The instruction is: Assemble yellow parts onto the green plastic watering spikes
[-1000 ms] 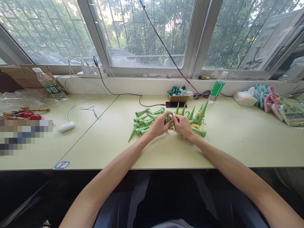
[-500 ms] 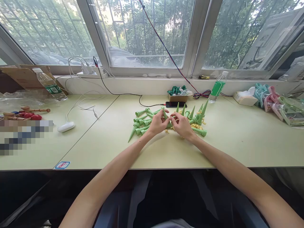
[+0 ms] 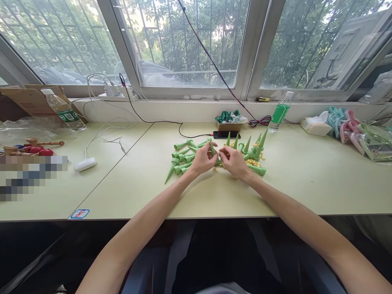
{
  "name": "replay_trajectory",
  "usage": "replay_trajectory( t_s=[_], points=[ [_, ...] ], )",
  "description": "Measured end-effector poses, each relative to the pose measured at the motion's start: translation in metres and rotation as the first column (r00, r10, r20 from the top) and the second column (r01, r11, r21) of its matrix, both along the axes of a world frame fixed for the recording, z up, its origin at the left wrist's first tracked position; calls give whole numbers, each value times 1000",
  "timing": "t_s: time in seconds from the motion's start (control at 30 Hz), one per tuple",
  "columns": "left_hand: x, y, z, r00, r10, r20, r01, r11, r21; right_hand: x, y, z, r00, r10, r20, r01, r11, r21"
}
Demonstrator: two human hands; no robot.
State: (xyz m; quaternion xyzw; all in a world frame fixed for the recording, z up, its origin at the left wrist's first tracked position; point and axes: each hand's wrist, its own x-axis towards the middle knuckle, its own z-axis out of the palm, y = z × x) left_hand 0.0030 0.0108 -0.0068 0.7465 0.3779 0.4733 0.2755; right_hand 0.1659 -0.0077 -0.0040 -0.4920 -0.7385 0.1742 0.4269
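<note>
My left hand (image 3: 204, 159) is closed around a green plastic watering spike (image 3: 212, 148), its pointed end tilted up and to the left. Close beside it, my right hand (image 3: 233, 161) has thumb and fingers pinched near the lower end of that spike. Whatever lies in this pinch is too small to make out. Several more green spikes (image 3: 183, 167) with ribbed caps lie to the left of my hands. On the right, other green spikes (image 3: 248, 145) stand or lie among small yellow plastic pieces (image 3: 255, 163).
Behind the spikes are a black phone (image 3: 226, 134) on a cable and a small box (image 3: 229, 126) with green wrapping. A water bottle (image 3: 279, 113) and a tissue box (image 3: 316, 125) stand at the back right. A white charger-like device (image 3: 85, 164) lies at left.
My left hand has tipped the spike to the left and drawn slightly apart from my right hand. In the last half second both hands have barely moved.
</note>
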Motion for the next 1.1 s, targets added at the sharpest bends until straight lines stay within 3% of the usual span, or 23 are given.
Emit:
replay_trajectory(
  t_s=[1.1],
  points=[
    [1, -3, 2, 994, -11, -106, 16, 999, 47, 1, 2, 1, 1000, -14, 27, 15, 999, -30]
  ],
)
